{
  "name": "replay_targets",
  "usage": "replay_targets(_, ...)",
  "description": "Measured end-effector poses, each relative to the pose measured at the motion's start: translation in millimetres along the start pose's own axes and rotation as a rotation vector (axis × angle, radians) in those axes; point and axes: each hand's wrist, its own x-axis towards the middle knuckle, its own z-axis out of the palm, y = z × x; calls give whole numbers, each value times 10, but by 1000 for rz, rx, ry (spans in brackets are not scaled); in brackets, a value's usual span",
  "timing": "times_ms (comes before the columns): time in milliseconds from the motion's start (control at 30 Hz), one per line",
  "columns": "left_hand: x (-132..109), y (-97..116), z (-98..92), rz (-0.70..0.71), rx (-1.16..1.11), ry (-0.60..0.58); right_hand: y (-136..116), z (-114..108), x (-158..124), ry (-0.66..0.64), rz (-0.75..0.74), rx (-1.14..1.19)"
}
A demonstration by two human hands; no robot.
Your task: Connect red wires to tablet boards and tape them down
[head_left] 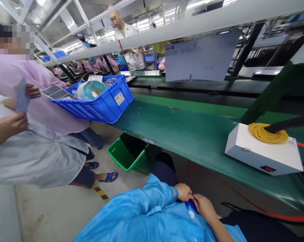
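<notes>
My left hand [184, 192] rests in my lap with its fingers curled closed, a blue band [176, 193] around its wrist. Beside it, my right hand [203, 205] also has bent fingers, and their tips meet the fingers of my left hand. Whether anything small is pinched between them is hidden. Under the hands lies dark blue cloth, next to the light blue smock [152, 218] I wear. Both hands are below the near edge of the green worktop [182, 124], touching nothing on it.
A blue bin [103, 107] holding tape rolls sits at the worktop's left end. Below stands a green bin [126, 154]. At right are a white switch box [263, 154] and coiled yellow cord [268, 132]. A person in a white coat [35, 151] stands close at left.
</notes>
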Motion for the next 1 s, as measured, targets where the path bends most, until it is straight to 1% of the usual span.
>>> replay_targets(233,13,8,14,24,30,-18,7,0,-4,-34,-10,-11)
replay_targets(400,23,16,10,27,46,-54,41,33,8,-59,-5,-10)
replay_targets(600,23,24,9,14,41,-83,80,94,22,-44,1,-1)
replay_targets(767,37,20,16,-6,34,-82,66,74,19,-69,5,0)
replay_targets(1000,36,12,11,-18,40,-100,40,50,20,-63,16,20)
